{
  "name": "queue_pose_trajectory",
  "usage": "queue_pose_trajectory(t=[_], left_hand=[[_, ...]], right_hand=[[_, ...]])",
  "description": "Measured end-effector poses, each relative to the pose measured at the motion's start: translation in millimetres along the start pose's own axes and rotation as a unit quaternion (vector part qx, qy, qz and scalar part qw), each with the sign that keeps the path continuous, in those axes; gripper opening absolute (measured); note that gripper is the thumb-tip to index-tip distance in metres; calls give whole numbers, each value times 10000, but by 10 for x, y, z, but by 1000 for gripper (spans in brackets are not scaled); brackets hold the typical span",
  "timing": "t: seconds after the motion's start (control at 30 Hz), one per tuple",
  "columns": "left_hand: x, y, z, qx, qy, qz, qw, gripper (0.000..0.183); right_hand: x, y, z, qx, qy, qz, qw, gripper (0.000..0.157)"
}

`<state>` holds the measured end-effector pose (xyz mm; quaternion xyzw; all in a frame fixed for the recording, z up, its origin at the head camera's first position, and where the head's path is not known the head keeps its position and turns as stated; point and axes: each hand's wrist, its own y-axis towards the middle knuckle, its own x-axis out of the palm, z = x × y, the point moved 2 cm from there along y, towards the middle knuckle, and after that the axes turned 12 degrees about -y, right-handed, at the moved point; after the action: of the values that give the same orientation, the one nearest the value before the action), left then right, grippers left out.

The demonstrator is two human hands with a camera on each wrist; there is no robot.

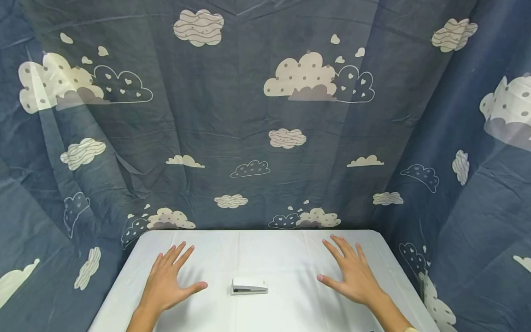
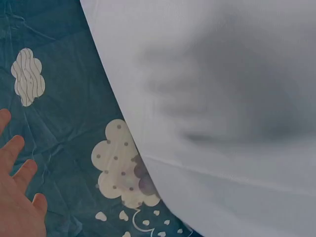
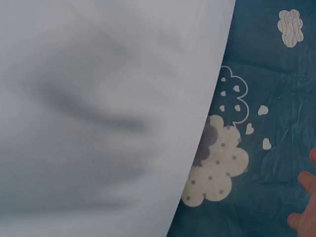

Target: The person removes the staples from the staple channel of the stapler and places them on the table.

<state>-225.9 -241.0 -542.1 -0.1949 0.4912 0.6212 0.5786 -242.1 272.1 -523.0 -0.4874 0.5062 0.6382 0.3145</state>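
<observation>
A white stapler (image 1: 250, 286) lies on its base on the white table, roughly midway between the two hands and touched by neither. To its left, the left hand (image 1: 169, 279) hovers above the tabletop with fingers spread and the thumb pointing toward the stapler. On the other side the right hand (image 1: 351, 272) is held up in much the same way, fingers apart, holding nothing. In the left wrist view only part of the left hand (image 2: 22, 192) shows at the lower left. Fingertips of the right hand (image 3: 308, 197) appear at the right edge of the right wrist view.
The white table (image 1: 271, 251) has rounded far corners and faint fold lines. A dark blue curtain (image 1: 232, 106) printed with pale clouds hangs behind it and along both sides. Soft hand shadows fall on the tabletop.
</observation>
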Motion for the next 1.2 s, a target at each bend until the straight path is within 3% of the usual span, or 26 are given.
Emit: queue_pose_trajectory(t=[0.43, 0.93, 1.2], left_hand=[[244, 26, 42, 134, -393, 208, 9989, 102], [531, -31, 24, -30, -829, 130, 9965, 103], [674, 0, 44, 285, -1166, 299, 9923, 96]], right_hand=[[118, 151, -270, -42, 85, 168, 9998, 95], [407, 229, -732, -342, 810, 160, 9960, 90], [510, 315, -977, -399, 1237, -42, 9915, 88]])
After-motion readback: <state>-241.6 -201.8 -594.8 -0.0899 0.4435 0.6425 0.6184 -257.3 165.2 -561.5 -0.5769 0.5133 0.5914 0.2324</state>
